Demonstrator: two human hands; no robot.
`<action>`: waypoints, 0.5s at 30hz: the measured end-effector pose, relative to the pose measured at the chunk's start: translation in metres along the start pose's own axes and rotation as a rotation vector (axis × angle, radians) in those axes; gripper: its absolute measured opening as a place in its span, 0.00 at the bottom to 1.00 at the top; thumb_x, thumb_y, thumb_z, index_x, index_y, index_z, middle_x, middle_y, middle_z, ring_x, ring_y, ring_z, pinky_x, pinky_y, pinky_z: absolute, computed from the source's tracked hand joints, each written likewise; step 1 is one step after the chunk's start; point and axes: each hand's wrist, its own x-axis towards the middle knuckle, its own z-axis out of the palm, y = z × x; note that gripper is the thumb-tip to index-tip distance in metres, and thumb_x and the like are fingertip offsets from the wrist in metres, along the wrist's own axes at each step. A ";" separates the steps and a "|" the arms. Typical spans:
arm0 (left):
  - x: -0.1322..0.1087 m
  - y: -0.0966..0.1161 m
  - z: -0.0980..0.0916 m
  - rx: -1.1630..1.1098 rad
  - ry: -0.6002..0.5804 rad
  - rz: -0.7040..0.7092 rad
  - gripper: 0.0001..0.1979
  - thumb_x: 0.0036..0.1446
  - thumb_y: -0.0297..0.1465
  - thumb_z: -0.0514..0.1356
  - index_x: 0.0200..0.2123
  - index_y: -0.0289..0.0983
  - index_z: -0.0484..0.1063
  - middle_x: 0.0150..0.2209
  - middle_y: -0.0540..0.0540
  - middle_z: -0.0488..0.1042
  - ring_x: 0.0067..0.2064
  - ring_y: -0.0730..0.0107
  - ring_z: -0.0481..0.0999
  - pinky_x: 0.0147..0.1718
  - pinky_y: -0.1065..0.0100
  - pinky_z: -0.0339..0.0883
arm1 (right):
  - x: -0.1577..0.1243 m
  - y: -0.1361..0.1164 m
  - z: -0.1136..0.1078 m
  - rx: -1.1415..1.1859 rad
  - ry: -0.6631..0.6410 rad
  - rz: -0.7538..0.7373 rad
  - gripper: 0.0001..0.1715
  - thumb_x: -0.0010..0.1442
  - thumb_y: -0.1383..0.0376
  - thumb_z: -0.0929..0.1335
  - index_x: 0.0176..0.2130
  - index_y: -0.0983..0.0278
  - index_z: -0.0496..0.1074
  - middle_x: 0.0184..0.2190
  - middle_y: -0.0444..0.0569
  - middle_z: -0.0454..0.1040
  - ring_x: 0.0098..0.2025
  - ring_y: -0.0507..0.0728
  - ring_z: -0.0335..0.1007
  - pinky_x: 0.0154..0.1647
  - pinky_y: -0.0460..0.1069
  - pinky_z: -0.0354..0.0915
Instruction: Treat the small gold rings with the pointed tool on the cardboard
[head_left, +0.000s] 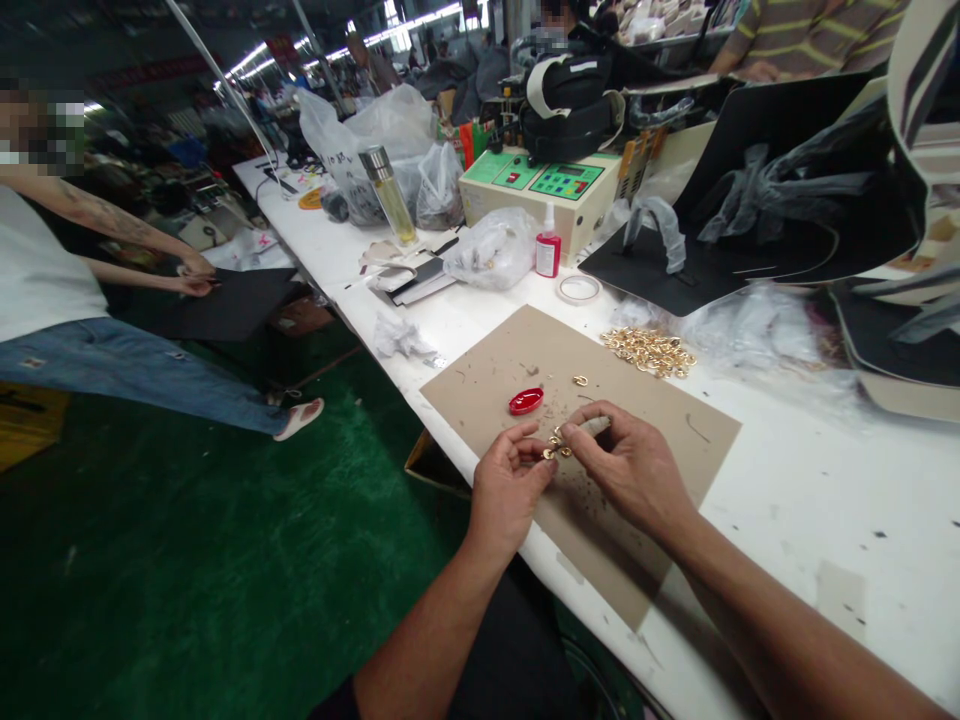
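My left hand (pixel 508 490) is closed in a pinch on a small gold metal fitting (pixel 549 454), ring-like in shape. Against it, my right hand (pixel 637 462) has its thumb and index finger pressed together. What lies between those fingertips is too small to tell. A few more gold pieces show between the two hands, above a brown board (pixel 480 385). Just beyond the hands lies a small red oval dish (pixel 526 402) with glossy red inside. Farther back on the board is a single gold fitting (pixel 580 381). Dark scraps are scattered around.
A pile of gold fittings (pixel 651 352) lies beyond the board. Behind it are a tape roll (pixel 579 289), a red bottle (pixel 548 250) and a control box (pixel 585 200). Black panels (pixel 750 240) stand at right. A person (pixel 52 270) stands left of the white table (pixel 825 500).
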 end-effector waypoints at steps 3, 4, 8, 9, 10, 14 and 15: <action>0.000 -0.001 -0.001 0.006 0.000 0.002 0.25 0.50 0.25 0.72 0.52 0.36 0.73 0.38 0.49 0.79 0.39 0.72 0.78 0.40 0.71 0.70 | 0.001 -0.002 -0.002 -0.005 0.003 0.007 0.11 0.63 0.57 0.69 0.33 0.61 0.75 0.15 0.37 0.64 0.17 0.50 0.56 0.21 0.46 0.53; 0.000 -0.001 -0.001 0.006 -0.001 0.001 0.25 0.50 0.25 0.71 0.52 0.37 0.73 0.38 0.49 0.79 0.39 0.72 0.78 0.40 0.71 0.70 | 0.001 -0.002 -0.002 0.001 0.005 0.017 0.11 0.63 0.57 0.69 0.32 0.61 0.75 0.15 0.37 0.65 0.17 0.50 0.56 0.21 0.46 0.53; 0.000 -0.001 0.000 0.011 0.004 -0.001 0.25 0.51 0.26 0.71 0.52 0.36 0.73 0.38 0.49 0.79 0.39 0.72 0.78 0.40 0.71 0.70 | 0.003 -0.005 -0.008 0.050 0.036 0.071 0.12 0.63 0.56 0.70 0.33 0.62 0.76 0.16 0.39 0.68 0.17 0.51 0.60 0.20 0.46 0.55; 0.000 -0.001 0.000 0.019 0.007 -0.001 0.25 0.51 0.26 0.71 0.52 0.36 0.73 0.38 0.49 0.79 0.39 0.72 0.78 0.40 0.71 0.70 | 0.004 -0.005 -0.010 0.069 0.052 0.086 0.12 0.63 0.56 0.70 0.33 0.62 0.76 0.16 0.40 0.69 0.17 0.51 0.60 0.20 0.47 0.55; 0.000 -0.001 0.001 0.032 0.010 0.002 0.25 0.50 0.26 0.71 0.52 0.36 0.73 0.38 0.49 0.79 0.39 0.72 0.78 0.40 0.71 0.70 | 0.005 -0.006 -0.011 0.097 0.064 0.101 0.12 0.63 0.56 0.71 0.33 0.62 0.76 0.16 0.40 0.69 0.18 0.51 0.60 0.20 0.46 0.55; 0.000 -0.001 0.001 0.102 0.018 0.014 0.25 0.50 0.26 0.71 0.53 0.36 0.74 0.39 0.48 0.80 0.39 0.72 0.78 0.40 0.71 0.70 | 0.010 -0.005 -0.019 0.298 0.110 0.157 0.13 0.62 0.55 0.72 0.34 0.62 0.74 0.17 0.40 0.69 0.19 0.51 0.62 0.21 0.46 0.58; -0.001 0.000 0.000 0.133 0.022 0.016 0.24 0.50 0.27 0.70 0.53 0.36 0.74 0.40 0.47 0.80 0.39 0.71 0.78 0.39 0.71 0.71 | 0.012 -0.004 -0.022 0.361 0.131 0.163 0.13 0.61 0.55 0.73 0.34 0.62 0.74 0.17 0.39 0.69 0.19 0.51 0.62 0.21 0.46 0.59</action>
